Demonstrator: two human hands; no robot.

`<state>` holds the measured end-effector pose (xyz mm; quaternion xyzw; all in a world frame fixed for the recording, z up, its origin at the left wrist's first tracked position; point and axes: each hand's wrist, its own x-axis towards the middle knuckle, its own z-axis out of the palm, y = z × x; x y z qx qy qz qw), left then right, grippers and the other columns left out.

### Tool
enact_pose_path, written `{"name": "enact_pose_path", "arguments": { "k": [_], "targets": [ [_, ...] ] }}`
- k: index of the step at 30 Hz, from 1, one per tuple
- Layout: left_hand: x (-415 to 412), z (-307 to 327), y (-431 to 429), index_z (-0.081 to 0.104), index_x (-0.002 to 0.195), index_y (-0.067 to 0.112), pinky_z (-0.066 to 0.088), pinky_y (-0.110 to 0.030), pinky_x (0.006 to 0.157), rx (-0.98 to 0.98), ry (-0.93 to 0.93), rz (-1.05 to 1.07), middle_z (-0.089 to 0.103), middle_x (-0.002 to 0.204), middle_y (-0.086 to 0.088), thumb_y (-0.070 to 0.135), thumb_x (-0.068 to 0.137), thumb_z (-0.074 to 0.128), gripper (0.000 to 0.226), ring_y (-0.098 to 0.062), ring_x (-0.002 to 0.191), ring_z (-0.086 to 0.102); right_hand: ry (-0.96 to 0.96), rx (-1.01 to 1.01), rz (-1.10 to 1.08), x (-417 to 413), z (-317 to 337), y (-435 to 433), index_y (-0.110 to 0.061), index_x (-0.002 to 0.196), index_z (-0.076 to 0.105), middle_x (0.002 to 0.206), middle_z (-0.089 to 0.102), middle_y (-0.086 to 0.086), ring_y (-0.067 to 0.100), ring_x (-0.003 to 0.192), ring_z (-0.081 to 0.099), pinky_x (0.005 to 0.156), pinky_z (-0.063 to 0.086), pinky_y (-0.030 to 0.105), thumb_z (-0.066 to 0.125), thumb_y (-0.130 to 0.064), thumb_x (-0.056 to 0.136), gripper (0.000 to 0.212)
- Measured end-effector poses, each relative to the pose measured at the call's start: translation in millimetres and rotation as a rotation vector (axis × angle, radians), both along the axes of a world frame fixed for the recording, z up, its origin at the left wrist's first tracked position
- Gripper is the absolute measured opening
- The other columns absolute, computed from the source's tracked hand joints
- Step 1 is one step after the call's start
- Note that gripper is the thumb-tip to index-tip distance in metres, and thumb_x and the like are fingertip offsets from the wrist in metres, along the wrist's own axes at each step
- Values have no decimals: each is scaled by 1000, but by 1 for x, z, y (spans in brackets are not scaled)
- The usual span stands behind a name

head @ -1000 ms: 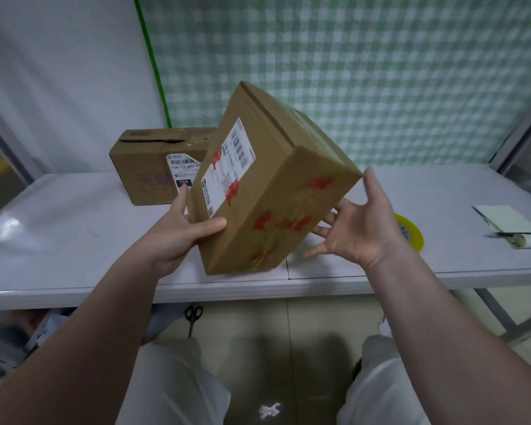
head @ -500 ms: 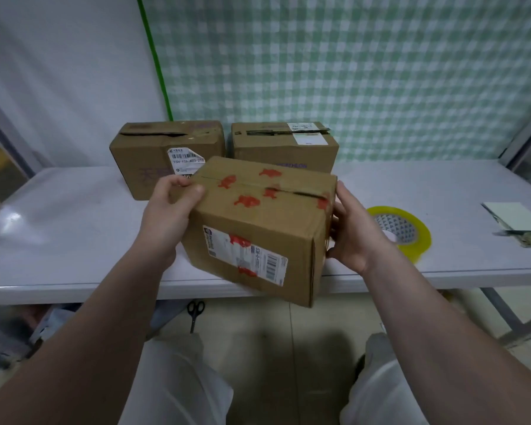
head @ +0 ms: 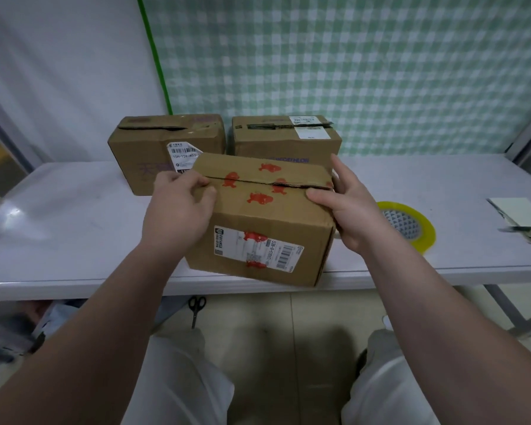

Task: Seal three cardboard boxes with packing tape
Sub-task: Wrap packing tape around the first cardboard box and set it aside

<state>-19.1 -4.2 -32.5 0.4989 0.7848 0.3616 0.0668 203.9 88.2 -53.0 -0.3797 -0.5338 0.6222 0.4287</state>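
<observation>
Nearest, on the floor under the table's front edge, a pair of scissors (head: 196, 305) lies at about 7 o'clock from the held box. Above it, both forearms reach forward to the front box (head: 267, 228), which sits between the hands at the near edge of the table (head: 74, 237), its lower right corner hanging past that edge; whether its base rests on the tabletop cannot be told. The left hand (head: 178, 210) is at the box's 9 o'clock, fingers curled over the top left edge beside the flap seam, gripping it. The right hand (head: 353, 210) is at 3 o'clock, clasping the right end with the thumb laid on the top and the fingers running up the side. The seam along the top is closed, with red marks on either side. A yellowish tape roll (head: 423, 240) lies flat just beyond the right hand, also at 3 o'clock. Farther right is a pale pad (head: 517, 211). At 11 o'clock stands the left rear box (head: 154, 167) and at 12 to 1 o'clock the right rear box (head: 276, 142), side by side.
</observation>
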Motion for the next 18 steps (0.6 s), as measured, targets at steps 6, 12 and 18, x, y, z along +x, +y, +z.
{"name": "enact_pose_path", "arguments": {
  "k": [6, 12, 18],
  "targets": [
    [27, 3, 1, 50, 127, 23, 8, -61, 113, -112, 511, -147, 42, 146, -1, 48, 96, 30, 45, -24, 140, 28, -132, 35, -287, -12, 8, 9, -16, 131, 56, 129, 59, 1, 12, 115, 58, 100, 49, 36, 77, -15, 80, 55],
    [53, 5, 10, 22, 148, 39, 6, -60, 115, -273, 548, -315, 14, 159, 9, 56, 97, 14, 54, -21, 147, 12, -302, -60, -277, 26, 3, 17, -26, 96, 71, 106, 70, -11, 15, 104, 64, 79, 50, 41, 55, -48, 89, 28],
    [68, 2, 16, 19, 149, 34, 8, -64, 113, -305, 568, -257, 10, 160, 5, 62, 94, 10, 62, -26, 147, 9, -1094, 146, -274, 79, -35, 26, -18, 119, 64, 120, 65, 6, 27, 114, 57, 92, 41, 33, 64, -42, 86, 41]
  ]
}}
